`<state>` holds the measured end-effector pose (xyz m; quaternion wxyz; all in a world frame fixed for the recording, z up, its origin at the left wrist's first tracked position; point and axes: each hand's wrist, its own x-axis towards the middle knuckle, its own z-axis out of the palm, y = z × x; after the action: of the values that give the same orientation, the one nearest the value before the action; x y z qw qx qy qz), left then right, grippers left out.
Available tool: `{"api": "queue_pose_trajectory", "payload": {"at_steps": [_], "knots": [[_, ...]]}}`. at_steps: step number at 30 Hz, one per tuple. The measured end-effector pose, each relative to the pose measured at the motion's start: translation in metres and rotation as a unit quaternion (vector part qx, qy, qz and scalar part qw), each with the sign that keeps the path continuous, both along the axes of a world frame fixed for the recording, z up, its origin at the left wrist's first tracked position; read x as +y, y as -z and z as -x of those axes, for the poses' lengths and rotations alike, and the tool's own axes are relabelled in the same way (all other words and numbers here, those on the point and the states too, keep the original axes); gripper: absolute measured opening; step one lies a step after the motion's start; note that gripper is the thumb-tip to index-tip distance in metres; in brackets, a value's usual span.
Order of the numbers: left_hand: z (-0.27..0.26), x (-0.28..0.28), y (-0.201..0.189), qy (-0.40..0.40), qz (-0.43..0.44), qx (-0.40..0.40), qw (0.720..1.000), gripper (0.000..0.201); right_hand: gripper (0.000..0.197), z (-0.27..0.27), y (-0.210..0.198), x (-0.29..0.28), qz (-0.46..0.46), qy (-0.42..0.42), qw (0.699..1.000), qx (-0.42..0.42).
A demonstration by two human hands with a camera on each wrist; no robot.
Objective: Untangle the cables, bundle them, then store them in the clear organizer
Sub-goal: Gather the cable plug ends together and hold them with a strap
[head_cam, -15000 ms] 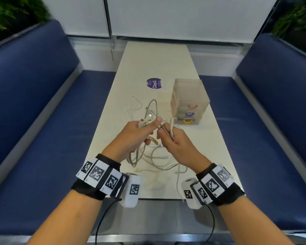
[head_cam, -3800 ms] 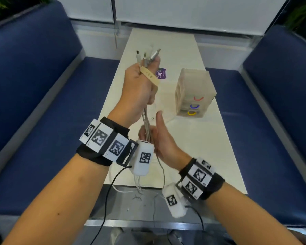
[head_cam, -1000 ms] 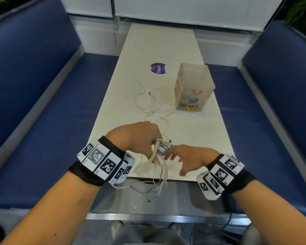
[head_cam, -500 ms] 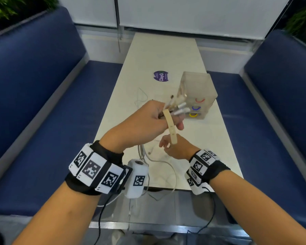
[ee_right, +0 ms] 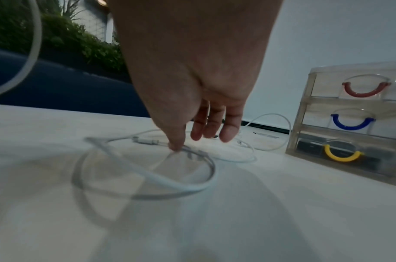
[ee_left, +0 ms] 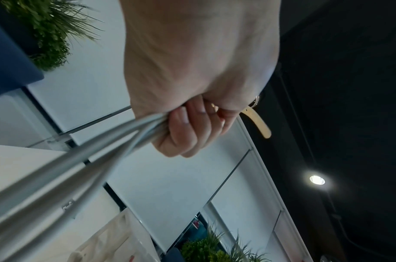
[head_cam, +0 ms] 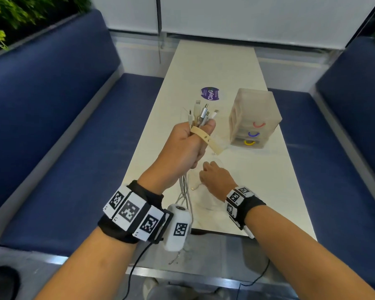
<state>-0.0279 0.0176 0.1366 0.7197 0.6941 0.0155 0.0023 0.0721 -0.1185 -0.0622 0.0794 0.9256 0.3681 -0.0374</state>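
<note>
My left hand [head_cam: 189, 144] is raised over the table and grips a bunch of white and grey cables [head_cam: 201, 114], plug ends up. A tan strap [head_cam: 206, 138] hangs from the same fist. The cables [ee_left: 80, 159] trail down past my wrist and over the table's near edge. My right hand [head_cam: 214, 177] is low on the table, fingers straight. Its thumb tip [ee_right: 175, 144] touches a loose white cable [ee_right: 170, 182] coiled there. The clear organizer [head_cam: 254, 120] stands at the right, with red, blue and yellow drawer handles; its drawers [ee_right: 358, 124] are closed.
The long white table [head_cam: 214, 68] runs away from me between two blue benches [head_cam: 52, 137]. A purple round sticker [head_cam: 209, 94] lies beyond the cables. Plants [head_cam: 7, 16] show at the far left.
My left hand has lifted the cable bunch higher, plug ends now upright. My right hand has dropped onto the table and reaches the loose white cable.
</note>
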Motion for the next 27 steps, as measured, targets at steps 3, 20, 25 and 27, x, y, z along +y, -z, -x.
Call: {"api": "queue_pose_trajectory", "payload": {"at_steps": [3,20,25,27], "knots": [[-0.005,0.002,0.005,-0.045,0.037,0.020,0.998,0.045,0.023,-0.001,0.000,-0.006,0.013,0.028,0.999,-0.023],[-0.049,-0.018,0.024,-0.181,0.138,0.102,0.968,0.042,0.010,0.028,-0.166,0.016,-0.658,0.171,0.718,0.150],[-0.043,-0.018,0.019,-0.168,0.123,0.046,0.977,0.046,0.004,0.038,-0.161,0.019,-0.656,0.146,0.733,0.108],[-0.043,-0.017,0.018,-0.176,0.100,0.023,0.979,0.035,0.008,0.039,-0.161,0.019,-0.661,0.121,0.735,0.087]]}}
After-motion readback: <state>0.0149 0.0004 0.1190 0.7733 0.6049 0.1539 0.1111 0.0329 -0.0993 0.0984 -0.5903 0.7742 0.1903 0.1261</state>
